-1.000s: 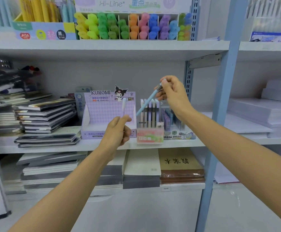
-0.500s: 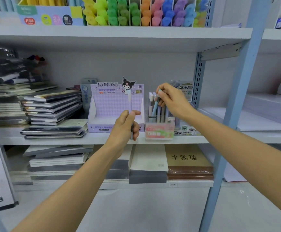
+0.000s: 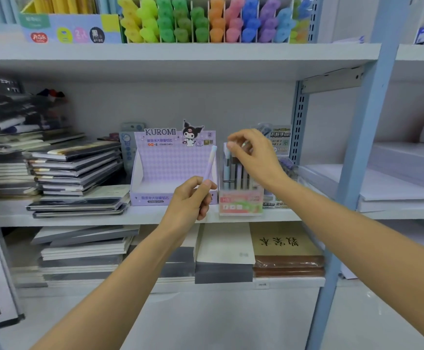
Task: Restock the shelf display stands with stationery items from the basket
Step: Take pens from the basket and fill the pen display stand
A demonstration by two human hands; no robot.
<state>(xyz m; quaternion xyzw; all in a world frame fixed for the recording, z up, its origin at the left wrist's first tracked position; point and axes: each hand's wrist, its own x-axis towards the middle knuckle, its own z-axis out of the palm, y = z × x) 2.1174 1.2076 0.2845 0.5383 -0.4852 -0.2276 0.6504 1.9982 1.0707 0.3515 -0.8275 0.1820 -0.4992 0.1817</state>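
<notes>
Now that the blue pen [image 3: 226, 170] stands slotted, right hand [image 3: 253, 157] lingers.

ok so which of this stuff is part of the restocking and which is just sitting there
Job: left hand holding purple pen; right hand pinching blue pen in clear pen stand; Kuromi box.
Just there: notebook stacks, highlighters, paper reams, brown book.

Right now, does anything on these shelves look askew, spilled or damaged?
The notebook stacks left of the Kuromi box are slewed, their edges fanned out rather than squared. Nothing spilled or damaged shows.
</notes>
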